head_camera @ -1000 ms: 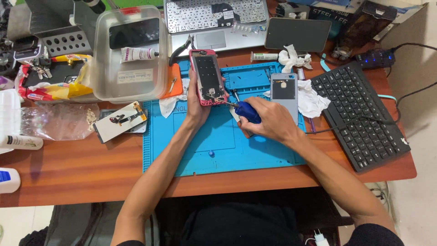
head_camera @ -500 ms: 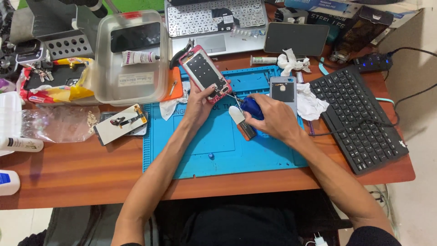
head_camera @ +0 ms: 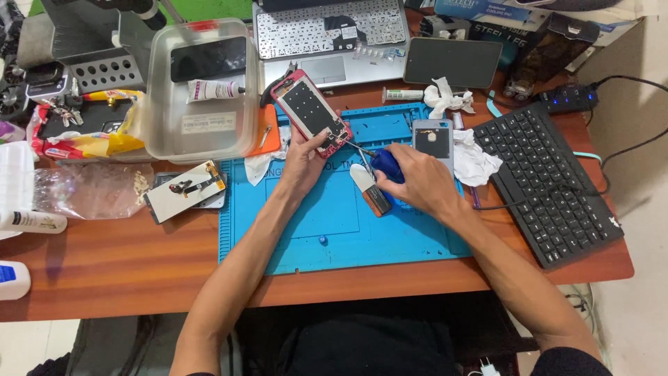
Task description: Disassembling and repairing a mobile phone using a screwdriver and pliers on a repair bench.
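Nearest, at the lower edge of the frame: two bare forearms rising from a dark lap over a reddish wooden desk [head_camera: 104, 264].

Centre: blue work mat [head_camera: 313, 230], rectangular, with one small blue bead-like piece [head_camera: 322, 240] lying loose on it. On the mat, just below the right hand, a small white-and-brown flat object [head_camera: 369, 189], kind unclear.

Right hand [head_camera: 421, 184]: fingers closed around a blue-handled screwdriver [head_camera: 385, 164], its metal tip reaching toward the lower end of the phone.

Left hand [head_camera: 306, 160]: fingers wrapped about an opened phone with a red frame [head_camera: 311, 113], held tilted above the mat's upper edge, dark inner face upward.

Left of the mat: a flat white panel with a dark strip [head_camera: 186, 190]; further left a crumpled clear plastic bag [head_camera: 83, 191]; at the left edge a white tube [head_camera: 31, 221] and a white bottle with a blue label [head_camera: 12, 278].

Right of centre: a grey phone back [head_camera: 433, 139], crumpled white tissue [head_camera: 476, 161], and a black keyboard [head_camera: 550, 181] set at a slant.

Upper left: clear plastic tub [head_camera: 156, 83] holding a dark phone and a white tube with a purple band; beside it a yellow-and-red packet [head_camera: 90, 139].

Upper centre: silver laptop [head_camera: 327, 35], a dark tablet-like slab [head_camera: 452, 63], and dark printed boxes [head_camera: 529, 35] at upper right.
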